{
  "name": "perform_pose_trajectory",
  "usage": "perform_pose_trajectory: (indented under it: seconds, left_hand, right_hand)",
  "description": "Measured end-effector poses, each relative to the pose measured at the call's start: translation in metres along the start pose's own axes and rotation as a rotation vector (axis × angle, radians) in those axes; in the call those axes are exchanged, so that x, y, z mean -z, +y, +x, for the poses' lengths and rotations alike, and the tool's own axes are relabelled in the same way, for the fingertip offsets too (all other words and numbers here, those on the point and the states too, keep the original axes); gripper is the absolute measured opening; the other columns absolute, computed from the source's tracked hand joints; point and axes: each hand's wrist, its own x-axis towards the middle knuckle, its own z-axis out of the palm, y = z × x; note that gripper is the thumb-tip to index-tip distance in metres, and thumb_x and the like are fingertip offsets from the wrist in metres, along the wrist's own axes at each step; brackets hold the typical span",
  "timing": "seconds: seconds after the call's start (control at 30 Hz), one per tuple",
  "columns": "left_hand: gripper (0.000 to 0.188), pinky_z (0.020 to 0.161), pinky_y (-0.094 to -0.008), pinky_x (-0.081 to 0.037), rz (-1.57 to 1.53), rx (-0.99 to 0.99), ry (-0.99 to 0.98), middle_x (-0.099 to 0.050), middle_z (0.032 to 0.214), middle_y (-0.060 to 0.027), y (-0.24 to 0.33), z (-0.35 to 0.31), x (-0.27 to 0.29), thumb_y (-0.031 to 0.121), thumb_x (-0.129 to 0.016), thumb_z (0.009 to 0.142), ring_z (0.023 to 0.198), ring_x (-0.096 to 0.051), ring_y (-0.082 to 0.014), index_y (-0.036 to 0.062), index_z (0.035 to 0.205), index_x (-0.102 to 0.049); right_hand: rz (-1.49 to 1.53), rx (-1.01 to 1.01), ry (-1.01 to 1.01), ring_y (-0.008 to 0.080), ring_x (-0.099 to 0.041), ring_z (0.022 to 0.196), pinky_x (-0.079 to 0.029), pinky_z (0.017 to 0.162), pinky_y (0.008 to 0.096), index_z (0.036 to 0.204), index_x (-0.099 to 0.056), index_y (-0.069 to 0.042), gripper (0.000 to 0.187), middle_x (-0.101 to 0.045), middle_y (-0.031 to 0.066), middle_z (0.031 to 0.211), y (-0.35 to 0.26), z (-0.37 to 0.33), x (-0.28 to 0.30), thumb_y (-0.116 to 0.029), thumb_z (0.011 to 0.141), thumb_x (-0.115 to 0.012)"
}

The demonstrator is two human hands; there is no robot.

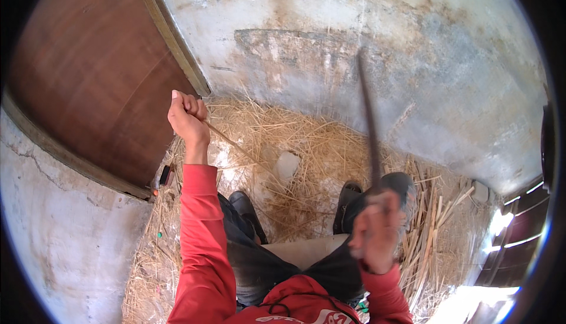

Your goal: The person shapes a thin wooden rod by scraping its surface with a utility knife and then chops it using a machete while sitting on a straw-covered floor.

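Note:
My left hand is raised in front of the brown door, its fingers closed round one end of a thin tan strip. The strip, which looks like split cane or bamboo, slants down to the right toward the straw between my feet. My right hand, somewhat smeared by motion, is wrapped round the lower end of a long dark knife. Its narrow blade points up and away, in front of the pale wall, apart from the strip.
Loose straw covers the floor, with a pale stone between my shoes. On the right lies a pile of split sticks. A brown door stands at the left; a stained wall curves across the far side.

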Motion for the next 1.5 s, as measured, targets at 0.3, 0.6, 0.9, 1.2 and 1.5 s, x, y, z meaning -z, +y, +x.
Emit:
perform_pose_trajectory:
  seconds: [0.3,0.6,0.9,1.2,1.5]
  left_hand:
    - [0.047,0.051,-0.0257,-0.027,0.402,0.072,-0.154,-0.033,0.063,0.0039,-0.016,-0.004,0.047,0.047,-0.043,0.109,0.054,-0.033,-0.0080,0.0064,0.087,-0.052]
    - [0.041,0.067,-0.0259,-0.056,1.019,0.443,-0.464,-0.069,0.100,-0.0102,0.069,-0.040,0.095,0.037,-0.048,0.108,0.073,-0.070,-0.0157,-0.0011,0.113,-0.063]
    - [0.083,0.072,-0.0407,-0.058,0.585,0.296,-0.614,-0.066,0.098,-0.0208,0.205,-0.114,0.071,0.068,-0.030,0.102,0.074,-0.071,-0.0297,-0.0063,0.108,-0.065]
    - [0.055,0.088,-0.0385,-0.060,0.507,0.551,-0.456,-0.059,0.128,-0.0274,0.225,-0.195,0.130,0.009,-0.064,0.083,0.103,-0.070,-0.0384,-0.0033,0.136,-0.055]
    - [0.084,0.092,-0.0333,-0.054,0.405,0.829,-0.127,-0.060,0.134,-0.0194,0.183,-0.257,0.158,-0.024,-0.056,0.076,0.115,-0.066,-0.0317,0.0002,0.153,-0.035]
  right_hand:
    - [-0.883,0.342,0.550,0.0224,-0.061,0.055,-0.047,0.051,0.0327,0.137,-0.049,-0.004,0.040,-0.066,0.0129,0.084,0.039,-0.008,0.214,-0.013,0.099,-0.057]
    - [-1.864,-0.465,0.522,0.0439,-0.059,0.118,-0.050,0.095,0.0495,0.130,-0.060,-0.008,0.048,-0.059,0.0297,0.128,0.189,-0.064,0.349,-0.028,0.087,-0.068]
    - [-1.401,-0.526,0.043,0.0468,-0.064,0.101,-0.053,0.088,0.0513,0.121,-0.064,-0.011,0.040,-0.061,0.0284,0.117,0.386,-0.010,0.379,-0.025,0.084,-0.069]
    - [-1.288,-0.633,-0.249,0.0460,-0.065,0.100,-0.053,0.086,0.0479,0.121,-0.065,-0.014,0.038,-0.068,0.0293,0.101,0.479,-0.025,0.426,-0.034,0.088,-0.063]
    - [-1.339,-0.680,-0.360,0.0458,-0.064,0.101,-0.052,0.087,0.0481,0.122,-0.065,-0.014,0.039,-0.067,0.0294,0.103,0.438,-0.009,0.372,-0.034,0.088,-0.063]
